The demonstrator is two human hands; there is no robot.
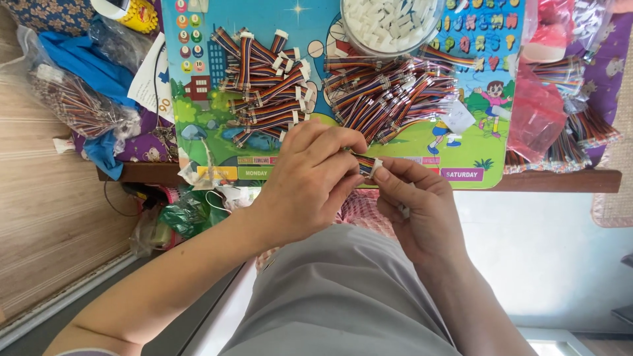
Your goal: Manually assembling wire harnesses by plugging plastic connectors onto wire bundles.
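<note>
**Hands and wire stock at the near edge of the table**

- Left hand: fingers curled tight, pinching one end of a short multicoloured ribbon cable, just over the near edge of the table.
- Right hand: thumb and forefinger closed narrowly on the cable's white connector end; the two hands meet at the cable.
- Cartoon play mat: bright blue and green, covering the middle of the table.
- Left cable pile: striped cables with white plugs, heaped on the mat's left half.
- Right cable pile: a larger heap, just beside the first, toward the mat's centre.
- Clear bowl: at the far edge, filled with small white connector housings.
- Red plastic bags: at the right end, with more cable bundles beside them.
- Clear bag of cables: at the left end, lying against blue cloth.
</note>
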